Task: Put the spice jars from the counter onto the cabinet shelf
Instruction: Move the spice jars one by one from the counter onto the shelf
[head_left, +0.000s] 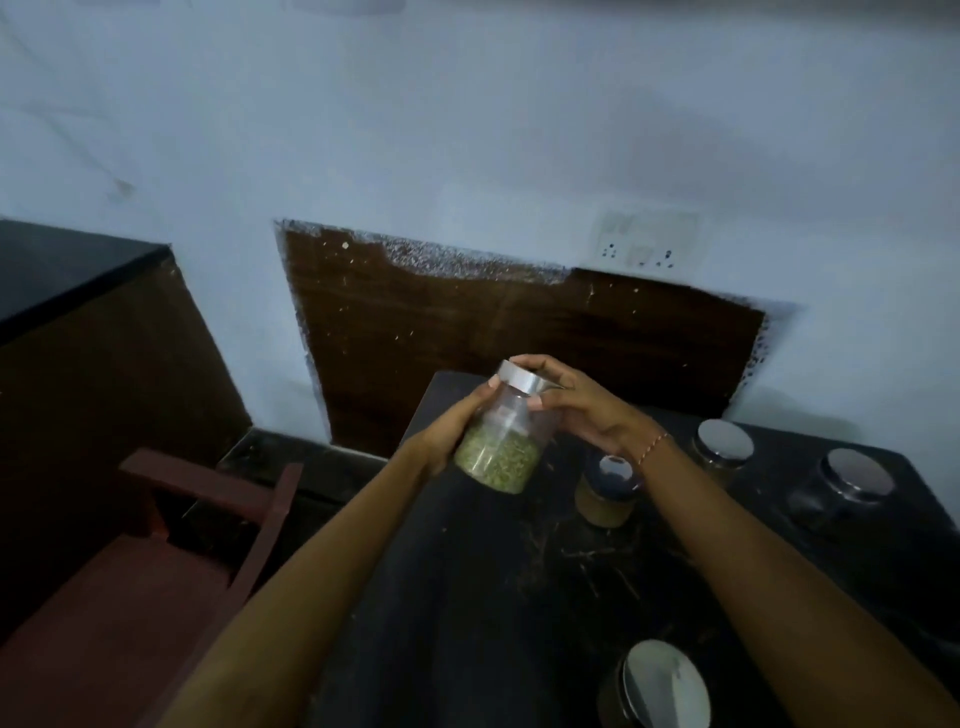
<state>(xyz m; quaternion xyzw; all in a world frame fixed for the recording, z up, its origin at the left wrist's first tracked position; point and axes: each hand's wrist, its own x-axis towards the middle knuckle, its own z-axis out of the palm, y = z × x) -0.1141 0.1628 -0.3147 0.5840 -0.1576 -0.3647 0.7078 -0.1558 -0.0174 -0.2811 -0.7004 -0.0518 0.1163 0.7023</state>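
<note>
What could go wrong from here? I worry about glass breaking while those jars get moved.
1. The green-spice jar is held tilted above the counter; the right hand grips its lid, and if that loosens, spice may spill.
2. The right wrist hangs just over the brown-spice jar, so a careless swing might knock it.
3. The near jar stands close to the right forearm and could be bumped.

Both forearms bare, no sleeves; thin beaded bracelet (653, 448) on rt wrist.
</note>
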